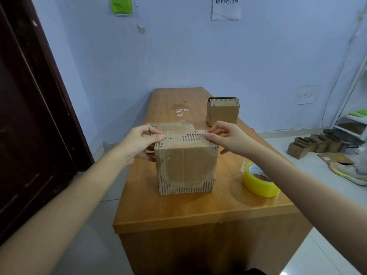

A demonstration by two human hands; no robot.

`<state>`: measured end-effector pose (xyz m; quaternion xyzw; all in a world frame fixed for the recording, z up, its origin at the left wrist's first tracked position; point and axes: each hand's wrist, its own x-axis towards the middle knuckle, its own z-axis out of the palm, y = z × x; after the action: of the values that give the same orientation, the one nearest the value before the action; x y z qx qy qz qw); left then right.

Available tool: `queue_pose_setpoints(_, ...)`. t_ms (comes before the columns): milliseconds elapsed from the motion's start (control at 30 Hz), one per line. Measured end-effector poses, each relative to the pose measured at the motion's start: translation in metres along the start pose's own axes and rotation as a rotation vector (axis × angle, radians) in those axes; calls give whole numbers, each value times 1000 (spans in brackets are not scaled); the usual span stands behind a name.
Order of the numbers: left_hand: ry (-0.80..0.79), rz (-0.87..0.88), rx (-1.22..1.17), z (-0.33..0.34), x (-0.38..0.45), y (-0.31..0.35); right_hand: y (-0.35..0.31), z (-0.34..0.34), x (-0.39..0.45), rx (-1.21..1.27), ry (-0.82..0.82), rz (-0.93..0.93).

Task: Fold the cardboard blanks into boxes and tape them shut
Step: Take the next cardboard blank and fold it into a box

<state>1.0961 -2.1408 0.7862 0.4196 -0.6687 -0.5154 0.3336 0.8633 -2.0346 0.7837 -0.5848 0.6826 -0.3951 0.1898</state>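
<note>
- The box (pixel 184 165) stands mid-tabletop (pixel 198 211), sides up, top flaps being folded down.
- Left hand (pixel 139 141) pinches the near flap's left corner; right hand (pixel 228 138) pinches its right corner.
- No fresh tape across the top that I can see; the tape (pixel 259 182) lies unused just right of it.
- A second box (pixel 222 112) waits farther back, top apparently open.
- Folded boxes (pixel 315 144) sit on the floor.

Wall notice (pixel 226 8) showing "请扫码出库"; smaller wall sheet (pixel 306 95) bearing handwriting, seeming to read "回收区".
</note>
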Motion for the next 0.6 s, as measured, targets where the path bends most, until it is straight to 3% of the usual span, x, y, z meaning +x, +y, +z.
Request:
queue_pose_setpoints(200, -241, -339, 57, -14, 5, 18, -15, -13, 7, 141, -135, 234)
queue_pose_setpoints(267, -322, -379, 89, -18, 6, 22, -15, -15, 8, 175, -194, 358)
queue_pose_setpoints(400, -368, -340, 122, -19, 6, 25, -18, -15, 6, 158, -362, 509)
queue_pose_setpoints(600, -251, -71, -68, -15, 0, 18, -15, -16, 4, 402, -199, 322)
